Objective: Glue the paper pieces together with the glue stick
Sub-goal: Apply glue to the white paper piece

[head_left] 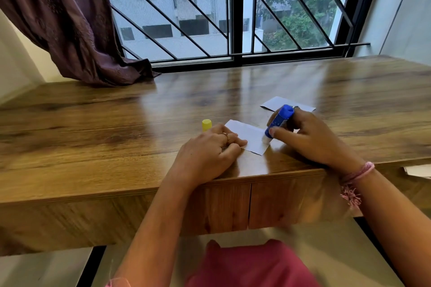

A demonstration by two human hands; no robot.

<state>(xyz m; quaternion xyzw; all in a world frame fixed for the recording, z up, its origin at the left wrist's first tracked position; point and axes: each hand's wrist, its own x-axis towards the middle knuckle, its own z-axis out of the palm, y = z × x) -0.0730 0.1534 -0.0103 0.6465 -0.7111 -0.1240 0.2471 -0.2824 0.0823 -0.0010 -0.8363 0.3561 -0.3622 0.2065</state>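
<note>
- Right hand point(310, 137): its grip is closed around the blue glue stick point(279, 117), fingers and thumb curled round the barrel.
- Glue stick: tilted, base up and away from the person, pale tip down on the right end of the near paper piece point(250, 136).
- Left hand point(210, 151): fingers fairly straight, pressing flat on the left part of the near paper piece; it holds nothing. A ring shows on one finger.
- Near paper piece: white, lying flat on the wooden bench point(116, 123), close to the bench's front edge, between the two hands.
- Second paper piece point(277, 102): white, flat on the bench, farther back, just beyond the right hand and partly hidden by it. Apart from the near piece.
- Yellow cap point(206, 124): stands upright on the bench just beyond the left hand's knuckles.
- Right wrist carries a pink thread band point(359, 173).
- Behind the bench: a barred window point(233, 18), with a purple curtain point(70, 18) bunched at the left, its hem resting on the bench.
</note>
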